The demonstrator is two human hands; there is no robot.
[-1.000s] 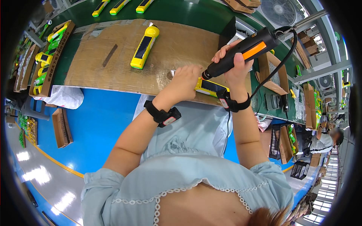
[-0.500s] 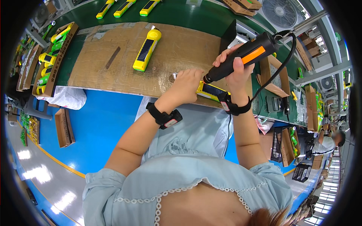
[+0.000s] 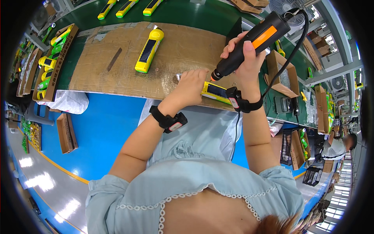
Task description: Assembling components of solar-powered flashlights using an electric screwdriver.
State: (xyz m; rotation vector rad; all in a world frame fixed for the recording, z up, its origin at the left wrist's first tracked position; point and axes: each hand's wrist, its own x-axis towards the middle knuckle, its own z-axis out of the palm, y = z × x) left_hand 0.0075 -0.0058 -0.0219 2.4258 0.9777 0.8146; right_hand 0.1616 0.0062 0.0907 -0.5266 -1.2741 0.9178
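My right hand (image 3: pixel 248 58) is wrapped round a black electric screwdriver (image 3: pixel 255 43) with an orange stripe, its cable looping from the top end. The tool slants down to the left, its orange-collared tip just over the left end of a yellow flashlight (image 3: pixel 215 91) with a dark solar panel. That flashlight lies on the cardboard near the bench's front edge. My left hand (image 3: pixel 187 86) is closed on the flashlight's left end, hiding its head. A second yellow flashlight (image 3: pixel 149 51) with a green end lies farther back on the cardboard.
A cardboard sheet (image 3: pixel 105 58) covers the bench. Several flashlights (image 3: pixel 127 7) lie along the back. A box of flashlights (image 3: pixel 62 58) stands at the left, an open carton (image 3: pixel 286 87) at the right. A fan (image 3: pixel 290 9) and another person (image 3: pixel 337 148) are beyond.
The screwdriver has risen slightly, and its orange tip now shows above the flashlight. My left hand keeps its place on the flashlight's end.
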